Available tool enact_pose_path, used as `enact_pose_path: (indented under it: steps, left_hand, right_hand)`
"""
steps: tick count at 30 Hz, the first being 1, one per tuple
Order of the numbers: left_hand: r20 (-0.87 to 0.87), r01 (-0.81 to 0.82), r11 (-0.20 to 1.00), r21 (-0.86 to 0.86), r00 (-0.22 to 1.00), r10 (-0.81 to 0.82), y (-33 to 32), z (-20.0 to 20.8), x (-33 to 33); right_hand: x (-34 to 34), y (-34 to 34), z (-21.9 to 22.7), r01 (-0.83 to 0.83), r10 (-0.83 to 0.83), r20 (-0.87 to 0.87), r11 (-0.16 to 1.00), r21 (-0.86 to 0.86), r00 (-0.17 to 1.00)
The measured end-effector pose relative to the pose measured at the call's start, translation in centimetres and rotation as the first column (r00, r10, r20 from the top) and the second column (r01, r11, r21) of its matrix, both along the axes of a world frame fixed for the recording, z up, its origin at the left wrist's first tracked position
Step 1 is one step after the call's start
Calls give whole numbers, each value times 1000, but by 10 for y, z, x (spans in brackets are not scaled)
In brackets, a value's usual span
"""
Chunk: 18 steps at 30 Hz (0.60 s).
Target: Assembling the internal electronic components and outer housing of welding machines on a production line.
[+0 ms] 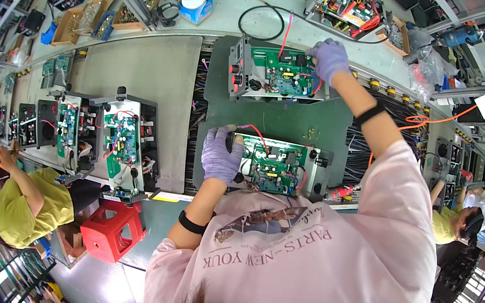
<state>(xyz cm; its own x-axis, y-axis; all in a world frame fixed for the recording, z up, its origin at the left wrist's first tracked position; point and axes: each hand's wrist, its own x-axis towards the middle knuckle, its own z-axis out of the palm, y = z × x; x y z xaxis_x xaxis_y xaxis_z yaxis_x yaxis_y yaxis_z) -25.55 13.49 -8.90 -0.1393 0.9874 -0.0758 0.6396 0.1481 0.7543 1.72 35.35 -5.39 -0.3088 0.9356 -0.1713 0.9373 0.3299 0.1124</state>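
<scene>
L hand (pixel 221 156), purple-gloved, fingers bent over L end of near circuit box (pixel 274 169); can't tell if gripping. R hand (pixel 330 60), also gloved, at far R corner of far circuit box (pixel 286 74); grip unclear too. Both boxes on green mat (pixel 250 114), apart. Counter (pixel 230 12) beyond w/ blue carton (pixel 198 15).

I look straight down from the left of two fisheye cameras on my head, with the green mat (pixel 295 120) near below me, close enough that my left hand (pixel 221 156) and right hand (pixel 331 62) show whole beside it. The upright view faces forward to the pale bench (pixel 230 10) beyond the mat, and sweeps back over my shirt (pixel 324 273) on its near side.
</scene>
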Motion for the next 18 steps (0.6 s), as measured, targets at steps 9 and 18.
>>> enact_pose_path:
  steps: [9,18]
  left_hand:
    - [24,17,999,31,1000,-17,-5,-6,-5]
    - [-135,112,986,127,986,-95,-11,-5,0]
  right_hand:
    - [-24,-103,-10,-269,299,159,945,-186,941]
    - [26,-45,17,419,-310,-549,904,82,776]
